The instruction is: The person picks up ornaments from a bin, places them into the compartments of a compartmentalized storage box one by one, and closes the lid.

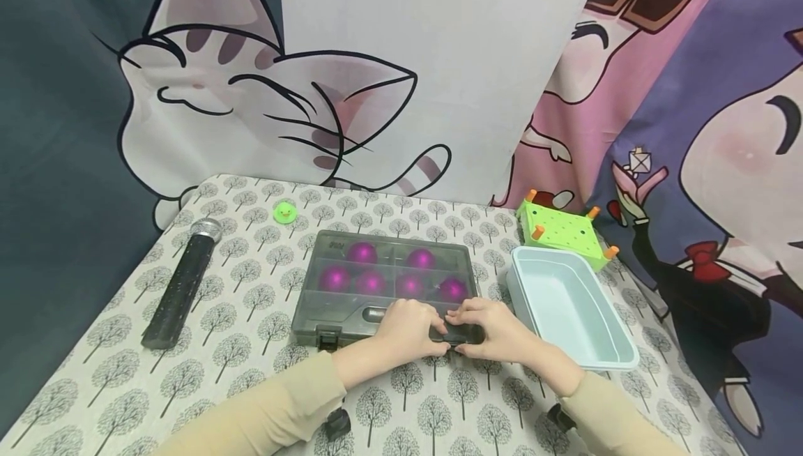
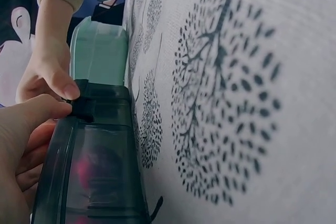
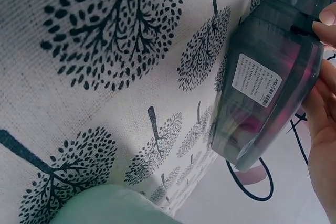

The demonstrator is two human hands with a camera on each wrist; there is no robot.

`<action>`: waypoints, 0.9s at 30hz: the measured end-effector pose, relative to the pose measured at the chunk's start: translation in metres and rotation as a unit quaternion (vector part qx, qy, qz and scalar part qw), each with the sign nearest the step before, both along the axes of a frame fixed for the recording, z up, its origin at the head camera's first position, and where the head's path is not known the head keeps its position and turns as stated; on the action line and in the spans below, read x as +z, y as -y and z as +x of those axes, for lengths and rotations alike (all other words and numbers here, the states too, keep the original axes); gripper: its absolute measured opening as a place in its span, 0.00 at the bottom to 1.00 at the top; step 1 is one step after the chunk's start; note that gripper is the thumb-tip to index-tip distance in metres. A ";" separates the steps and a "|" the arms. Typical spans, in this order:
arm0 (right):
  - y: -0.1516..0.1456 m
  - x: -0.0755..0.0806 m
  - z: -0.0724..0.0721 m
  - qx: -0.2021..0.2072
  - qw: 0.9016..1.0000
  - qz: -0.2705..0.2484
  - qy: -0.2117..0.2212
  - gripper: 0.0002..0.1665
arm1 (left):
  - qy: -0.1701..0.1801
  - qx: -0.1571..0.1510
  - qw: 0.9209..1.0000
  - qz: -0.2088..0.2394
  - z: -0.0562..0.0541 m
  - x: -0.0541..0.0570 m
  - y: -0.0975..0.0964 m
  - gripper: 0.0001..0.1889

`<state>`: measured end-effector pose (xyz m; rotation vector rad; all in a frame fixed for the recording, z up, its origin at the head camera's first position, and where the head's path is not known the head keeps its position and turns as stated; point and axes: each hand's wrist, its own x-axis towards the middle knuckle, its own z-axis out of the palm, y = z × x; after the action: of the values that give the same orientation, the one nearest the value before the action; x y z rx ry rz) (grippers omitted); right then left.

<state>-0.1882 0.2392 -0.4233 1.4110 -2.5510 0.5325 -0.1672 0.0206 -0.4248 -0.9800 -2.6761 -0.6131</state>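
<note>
A smoky see-through storage box [image 1: 345, 311], lid down, lies flat on the table with several purple balls [image 1: 364, 254] inside. Both hands meet at its front right corner. My left hand [image 1: 406, 329] has its fingers on the lid and its thumb at the front, by the dark latch [image 2: 83, 107]. From the other side my right hand [image 1: 492, 330] grips the same corner, thumb against the latch and fingers over the lid edge. Another latch [image 1: 328, 337] sits at the front left. A white printed label [image 3: 256, 81] shows on the box's side in the right wrist view.
A pale blue basin [image 1: 574, 313] stands right of the box, close to my right forearm. Behind it is a green pegged stool [image 1: 560, 228] with orange legs, upturned. A black microphone [image 1: 182, 285] lies at left, and a small green duck-faced toy [image 1: 285, 213] sits at the back.
</note>
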 end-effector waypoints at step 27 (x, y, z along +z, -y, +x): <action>0.040 0.021 0.002 -0.022 1.000 0.016 -0.011 0.20 | 0.075 -0.112 0.989 0.059 -0.013 0.011 0.045 0.17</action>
<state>-0.1866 0.1993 -0.4021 1.3608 -2.5767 0.4693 -0.1799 -0.0248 -0.4140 -1.2579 -2.6386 -0.9136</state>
